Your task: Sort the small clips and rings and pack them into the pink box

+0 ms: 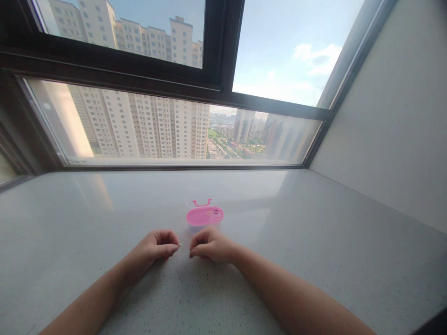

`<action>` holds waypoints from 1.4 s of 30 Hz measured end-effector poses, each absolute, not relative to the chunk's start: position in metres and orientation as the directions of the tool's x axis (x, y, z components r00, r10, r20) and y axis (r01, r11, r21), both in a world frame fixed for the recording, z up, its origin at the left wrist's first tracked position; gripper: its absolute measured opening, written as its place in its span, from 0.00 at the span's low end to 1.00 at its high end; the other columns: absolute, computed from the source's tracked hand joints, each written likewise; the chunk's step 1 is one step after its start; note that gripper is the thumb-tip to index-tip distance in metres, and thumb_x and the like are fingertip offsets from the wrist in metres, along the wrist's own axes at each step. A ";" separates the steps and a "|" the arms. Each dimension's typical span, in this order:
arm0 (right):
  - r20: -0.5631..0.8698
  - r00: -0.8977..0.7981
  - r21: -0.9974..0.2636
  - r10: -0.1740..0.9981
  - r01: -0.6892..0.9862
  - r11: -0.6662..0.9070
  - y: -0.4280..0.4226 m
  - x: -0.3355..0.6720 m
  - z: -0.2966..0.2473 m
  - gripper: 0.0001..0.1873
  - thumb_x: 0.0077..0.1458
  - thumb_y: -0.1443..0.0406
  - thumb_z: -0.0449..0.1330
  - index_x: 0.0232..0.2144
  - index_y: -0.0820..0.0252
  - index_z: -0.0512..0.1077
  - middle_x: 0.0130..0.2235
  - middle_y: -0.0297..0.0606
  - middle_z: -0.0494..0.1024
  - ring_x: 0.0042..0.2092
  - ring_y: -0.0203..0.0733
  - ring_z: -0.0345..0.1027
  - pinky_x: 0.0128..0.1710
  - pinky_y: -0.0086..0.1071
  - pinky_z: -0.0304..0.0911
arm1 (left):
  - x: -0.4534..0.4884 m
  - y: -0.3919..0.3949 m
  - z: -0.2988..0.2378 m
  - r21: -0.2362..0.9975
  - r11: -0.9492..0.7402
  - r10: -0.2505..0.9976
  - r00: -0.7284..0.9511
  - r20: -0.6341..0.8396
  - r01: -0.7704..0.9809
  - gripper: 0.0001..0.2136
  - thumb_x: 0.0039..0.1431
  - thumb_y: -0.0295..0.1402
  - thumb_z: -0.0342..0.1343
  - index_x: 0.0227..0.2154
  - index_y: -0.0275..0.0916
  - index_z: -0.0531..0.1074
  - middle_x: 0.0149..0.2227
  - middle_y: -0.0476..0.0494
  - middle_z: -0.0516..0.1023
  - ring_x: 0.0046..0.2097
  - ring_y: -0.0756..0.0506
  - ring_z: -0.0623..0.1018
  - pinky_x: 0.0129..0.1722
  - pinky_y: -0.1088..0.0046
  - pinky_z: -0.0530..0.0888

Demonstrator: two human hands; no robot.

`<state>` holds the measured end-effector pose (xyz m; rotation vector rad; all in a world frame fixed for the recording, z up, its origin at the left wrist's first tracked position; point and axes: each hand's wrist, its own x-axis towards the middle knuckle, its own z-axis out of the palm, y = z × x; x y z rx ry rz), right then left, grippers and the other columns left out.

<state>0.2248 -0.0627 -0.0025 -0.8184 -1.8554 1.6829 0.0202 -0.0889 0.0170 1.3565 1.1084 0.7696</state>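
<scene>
My left hand is pinched, thumb against forefinger, with a tiny pale object showing at its fingertips, too small to name. A narrow gap to the right, my right hand is also pinched; what its fingertips hold, if anything, I cannot make out. Just behind the hands stands an oval box with a pink lid, its clear lower part partly covered by my right hand. On the lid lie a dark small ring and a paler one. A pink handle shows at the box's far side.
The speckled white countertop spreads around the hands and box. Beyond it runs a dark window frame, with tall buildings outside. A pale wall closes off the right side.
</scene>
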 end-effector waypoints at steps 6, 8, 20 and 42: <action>-0.051 -0.686 -0.991 0.726 0.126 0.049 -0.064 0.225 0.000 0.02 0.42 0.70 0.61 0.22 0.66 0.73 0.13 0.24 0.60 0.15 0.25 0.49 0.14 0.22 0.42 | 0.019 -0.089 0.017 0.975 0.110 0.924 0.342 -0.172 0.194 0.09 0.43 0.36 0.60 0.24 0.34 0.70 0.20 0.53 0.67 0.24 0.52 0.63 0.24 0.77 0.55; -0.049 -0.683 -0.989 0.729 0.134 0.059 -0.063 0.225 -0.001 0.02 0.42 0.70 0.61 0.22 0.66 0.73 0.13 0.24 0.60 0.15 0.25 0.49 0.15 0.22 0.42 | 0.019 -0.090 0.017 0.975 0.110 0.925 0.338 -0.171 0.194 0.09 0.42 0.36 0.60 0.24 0.35 0.70 0.20 0.53 0.67 0.24 0.52 0.63 0.24 0.77 0.55; -0.020 -0.687 -0.986 0.727 0.132 0.098 -0.060 0.226 -0.009 0.02 0.41 0.69 0.61 0.22 0.66 0.73 0.14 0.25 0.61 0.16 0.25 0.49 0.15 0.22 0.42 | 0.021 -0.091 0.020 0.976 0.107 0.932 0.324 -0.166 0.192 0.08 0.41 0.34 0.59 0.22 0.34 0.70 0.19 0.52 0.67 0.24 0.52 0.63 0.24 0.77 0.55; -0.002 -0.672 -0.972 0.741 0.174 0.155 -0.062 0.226 -0.004 0.02 0.39 0.72 0.59 0.21 0.66 0.73 0.15 0.25 0.61 0.18 0.26 0.48 0.17 0.23 0.42 | 0.017 -0.088 0.009 0.988 0.098 0.942 0.309 -0.130 0.115 0.05 0.40 0.31 0.58 0.20 0.36 0.68 0.18 0.55 0.66 0.22 0.53 0.62 0.22 0.78 0.54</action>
